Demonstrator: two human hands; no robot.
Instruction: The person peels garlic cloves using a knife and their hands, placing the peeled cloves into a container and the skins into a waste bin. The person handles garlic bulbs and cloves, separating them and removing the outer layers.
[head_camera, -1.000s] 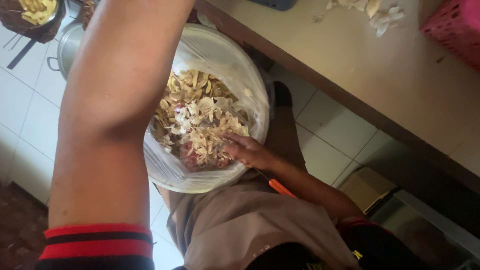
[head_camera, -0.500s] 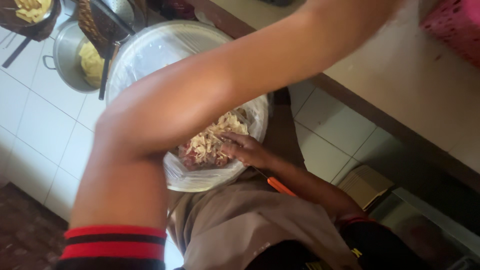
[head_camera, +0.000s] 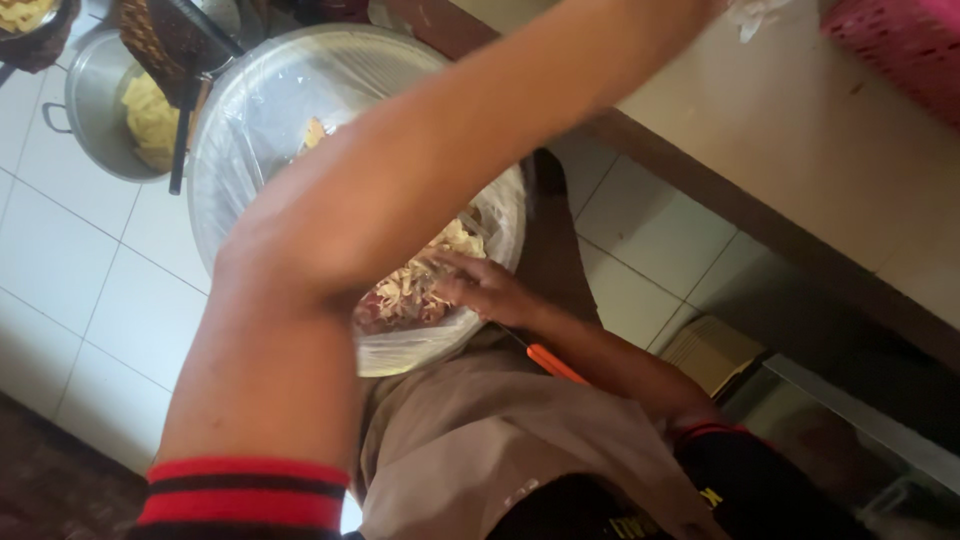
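Observation:
A large clear bowl (head_camera: 250, 120) lined with plastic rests on my lap and holds pale and reddish peel scraps (head_camera: 420, 290). My right hand (head_camera: 490, 288) lies on the scraps at the bowl's near right side, fingers apart. An orange-handled knife (head_camera: 556, 364) lies under that forearm. My left arm (head_camera: 420, 190) crosses over the bowl and reaches up right to the counter (head_camera: 800, 150). Its hand is cut off by the top edge, close to some white scraps (head_camera: 760, 15) on the counter.
A metal pot (head_camera: 95, 95) with yellow pieces stands on the white tile floor at the upper left, with a dark woven skimmer (head_camera: 165, 45) beside it. A pink basket (head_camera: 900, 50) sits on the counter. A cardboard box (head_camera: 710, 350) lies under the counter.
My left arm has swung from above the bowl up and right toward the counter, taking its hand out of view. My right hand has stayed on the scraps.

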